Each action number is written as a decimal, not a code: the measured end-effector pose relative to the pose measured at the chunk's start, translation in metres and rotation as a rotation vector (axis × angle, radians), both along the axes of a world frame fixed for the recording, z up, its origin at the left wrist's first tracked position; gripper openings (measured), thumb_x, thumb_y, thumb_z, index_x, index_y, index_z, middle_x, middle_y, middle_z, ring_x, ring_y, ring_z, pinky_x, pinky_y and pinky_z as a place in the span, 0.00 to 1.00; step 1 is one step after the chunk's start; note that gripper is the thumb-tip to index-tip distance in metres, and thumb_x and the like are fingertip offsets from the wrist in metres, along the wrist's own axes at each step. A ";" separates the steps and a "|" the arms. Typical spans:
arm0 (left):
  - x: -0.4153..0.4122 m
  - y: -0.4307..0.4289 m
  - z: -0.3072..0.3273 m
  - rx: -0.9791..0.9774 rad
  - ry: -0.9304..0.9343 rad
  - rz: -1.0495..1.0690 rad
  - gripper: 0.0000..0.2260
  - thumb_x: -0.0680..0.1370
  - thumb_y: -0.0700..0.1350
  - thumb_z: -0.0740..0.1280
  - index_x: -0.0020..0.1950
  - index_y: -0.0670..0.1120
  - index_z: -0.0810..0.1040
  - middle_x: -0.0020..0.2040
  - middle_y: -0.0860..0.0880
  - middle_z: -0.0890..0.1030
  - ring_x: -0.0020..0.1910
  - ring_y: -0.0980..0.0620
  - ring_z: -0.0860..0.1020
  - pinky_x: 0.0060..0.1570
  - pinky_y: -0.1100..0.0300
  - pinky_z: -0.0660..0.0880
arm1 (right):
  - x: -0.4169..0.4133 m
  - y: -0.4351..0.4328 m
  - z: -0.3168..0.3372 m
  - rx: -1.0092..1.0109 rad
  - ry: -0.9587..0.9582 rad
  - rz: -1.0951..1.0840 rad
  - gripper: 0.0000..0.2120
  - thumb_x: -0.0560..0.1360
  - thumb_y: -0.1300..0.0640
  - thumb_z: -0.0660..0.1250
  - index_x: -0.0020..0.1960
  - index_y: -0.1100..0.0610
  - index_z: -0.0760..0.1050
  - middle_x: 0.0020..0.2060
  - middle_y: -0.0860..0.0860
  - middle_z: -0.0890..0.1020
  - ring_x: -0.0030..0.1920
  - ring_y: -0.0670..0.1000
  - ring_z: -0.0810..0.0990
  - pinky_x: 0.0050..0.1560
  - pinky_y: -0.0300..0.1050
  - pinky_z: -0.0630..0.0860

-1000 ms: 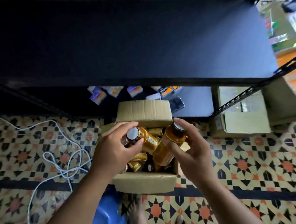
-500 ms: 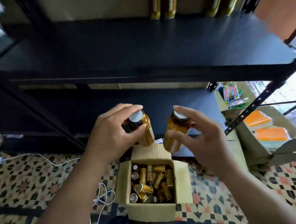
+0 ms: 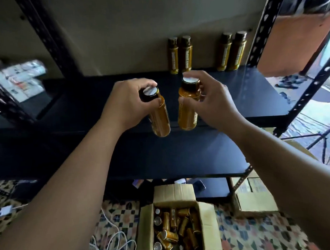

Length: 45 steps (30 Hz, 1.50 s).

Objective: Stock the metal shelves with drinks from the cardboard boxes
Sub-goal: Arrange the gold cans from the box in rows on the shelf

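Two bottles held up at the shelf

Nearest, on the patterned floor [image 3: 257,233]: open cardboard box [image 3: 210,222], full of amber bottles lying in disorder. White cable [image 3: 112,244] just left of it. Second cardboard box [image 3: 256,202] to the right, under the lowest shelf.

Higher, above the dark middle shelf [image 3: 161,155]: left hand [image 3: 128,105], grip clamped around the neck of the left bottle [image 3: 159,119], tilted, bottom pointing right. Right hand [image 3: 212,102], grip closed on the right bottle [image 3: 188,112], nearly upright. Bottle bottoms close together, not clearly touching.

Farther: upper shelf [image 3: 234,88]. At its back, against the wall, four standing bottles [image 3: 206,52] in two pairs. Blurred packages [image 3: 18,79] far left.
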<state>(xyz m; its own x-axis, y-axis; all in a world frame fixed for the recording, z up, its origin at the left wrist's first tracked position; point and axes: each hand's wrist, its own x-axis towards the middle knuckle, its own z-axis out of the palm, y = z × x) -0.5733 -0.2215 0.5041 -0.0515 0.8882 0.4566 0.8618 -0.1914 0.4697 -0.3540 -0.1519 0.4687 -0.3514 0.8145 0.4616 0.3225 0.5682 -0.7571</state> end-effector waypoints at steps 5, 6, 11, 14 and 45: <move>-0.031 0.050 0.002 -0.031 -0.017 -0.013 0.19 0.75 0.49 0.75 0.65 0.47 0.81 0.59 0.51 0.83 0.57 0.60 0.77 0.50 0.79 0.65 | -0.041 0.044 0.004 -0.041 -0.032 -0.043 0.26 0.74 0.54 0.76 0.70 0.44 0.74 0.47 0.41 0.83 0.46 0.38 0.81 0.48 0.29 0.75; -0.038 0.058 0.001 -0.045 -0.014 -0.017 0.20 0.75 0.49 0.75 0.66 0.47 0.81 0.59 0.51 0.83 0.57 0.60 0.77 0.49 0.78 0.65 | -0.048 0.051 0.004 -0.066 -0.034 -0.047 0.26 0.74 0.54 0.76 0.70 0.43 0.74 0.47 0.42 0.84 0.47 0.39 0.82 0.51 0.33 0.77; -0.061 0.091 -0.006 -0.087 -0.011 -0.050 0.19 0.76 0.49 0.74 0.67 0.48 0.80 0.62 0.50 0.82 0.61 0.55 0.78 0.55 0.66 0.71 | -0.069 0.078 -0.009 -0.165 -0.029 -0.108 0.25 0.73 0.55 0.76 0.66 0.40 0.74 0.48 0.44 0.85 0.49 0.42 0.83 0.55 0.44 0.81; -0.067 0.102 -0.010 -0.079 -0.006 -0.066 0.20 0.77 0.49 0.74 0.67 0.47 0.80 0.63 0.49 0.82 0.63 0.53 0.78 0.58 0.65 0.70 | -0.072 0.087 -0.012 -0.171 -0.048 -0.114 0.25 0.72 0.54 0.77 0.66 0.40 0.74 0.49 0.45 0.85 0.51 0.45 0.83 0.56 0.46 0.81; -0.052 0.099 -0.025 -0.104 -0.240 0.092 0.16 0.78 0.45 0.73 0.66 0.53 0.81 0.60 0.54 0.78 0.61 0.57 0.76 0.50 0.80 0.65 | -0.054 0.105 -0.002 -0.162 -0.182 -0.033 0.22 0.79 0.41 0.69 0.72 0.39 0.74 0.53 0.43 0.80 0.53 0.45 0.79 0.54 0.43 0.76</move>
<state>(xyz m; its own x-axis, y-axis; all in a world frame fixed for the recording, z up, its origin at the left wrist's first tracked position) -0.6256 -0.1225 0.4792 -0.2297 0.9164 0.3277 0.7352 -0.0573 0.6755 -0.4084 -0.0468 0.4666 -0.3887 0.8851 0.2560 0.4782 0.4313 -0.7650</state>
